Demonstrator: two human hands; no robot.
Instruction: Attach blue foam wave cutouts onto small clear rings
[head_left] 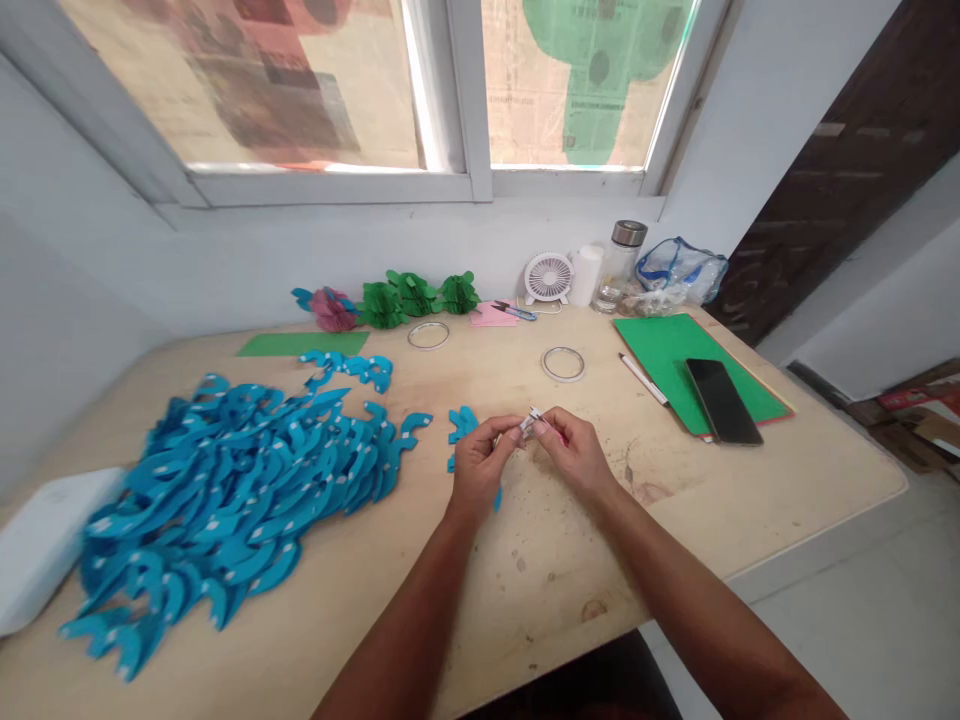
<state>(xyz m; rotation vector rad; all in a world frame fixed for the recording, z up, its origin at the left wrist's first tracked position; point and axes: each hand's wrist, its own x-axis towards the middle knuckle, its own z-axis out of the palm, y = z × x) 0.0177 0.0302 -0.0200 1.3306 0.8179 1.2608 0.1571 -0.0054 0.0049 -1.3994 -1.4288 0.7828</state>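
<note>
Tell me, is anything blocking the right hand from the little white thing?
No, nothing visible stands between them. The right hand and left hand meet at the small white piece. Some blue pieces lie beside the left hand, not in between. The fingers partly cover the white piece.

Bare hands (pixel 478 465) (dark clothing (pixel 600 685) below)
</note>
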